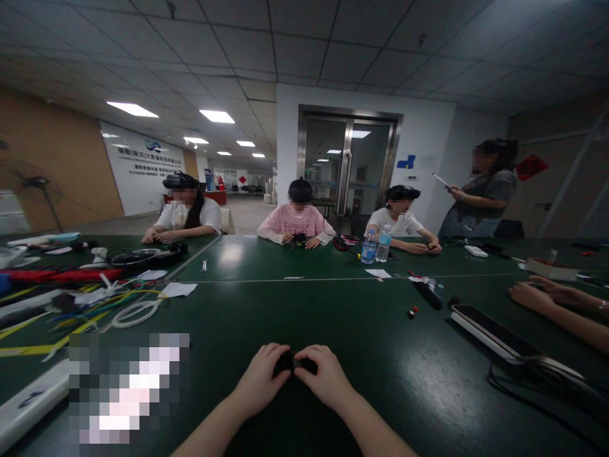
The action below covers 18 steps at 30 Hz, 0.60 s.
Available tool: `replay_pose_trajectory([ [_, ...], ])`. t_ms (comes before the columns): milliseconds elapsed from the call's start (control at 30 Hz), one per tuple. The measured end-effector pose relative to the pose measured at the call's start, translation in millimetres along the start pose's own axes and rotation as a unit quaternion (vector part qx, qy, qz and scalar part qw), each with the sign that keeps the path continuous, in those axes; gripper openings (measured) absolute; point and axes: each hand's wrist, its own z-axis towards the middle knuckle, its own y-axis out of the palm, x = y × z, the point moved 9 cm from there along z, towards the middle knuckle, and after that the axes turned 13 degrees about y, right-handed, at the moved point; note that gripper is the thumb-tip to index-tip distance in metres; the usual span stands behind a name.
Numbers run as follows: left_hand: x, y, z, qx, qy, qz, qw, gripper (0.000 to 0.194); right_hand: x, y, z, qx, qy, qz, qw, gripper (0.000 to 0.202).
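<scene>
Low in the middle of the head view, my left hand (263,379) and my right hand (324,376) face each other just over the dark green table (228,317). Both have curled fingers closed round a small black object (284,362), with the fingertips almost touching at its middle. Its ends run into the palms, and its exact shape is too dark to make out.
Cables (136,313), tools and a white power strip (38,403) crowd the left. At right lie a phone (495,331) and black cords, near another person's hands (537,295). Two water bottles (383,244) stand farther back, before several seated people.
</scene>
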Motion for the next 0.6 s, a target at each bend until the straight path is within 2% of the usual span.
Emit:
replay_pose_trajectory([
  [267,-1.3,1.3,1.6,0.013,0.021,0.004,1.000,0.043,3.1,3.0,3.2,0.004,-0.002,-0.010,1.000,0.024],
  [600,-7.3,3.4,0.4,0.023,-0.004,-0.009,1.000,0.051,5.5,1.4,2.9,0.002,0.017,-0.002,1.000,0.023],
])
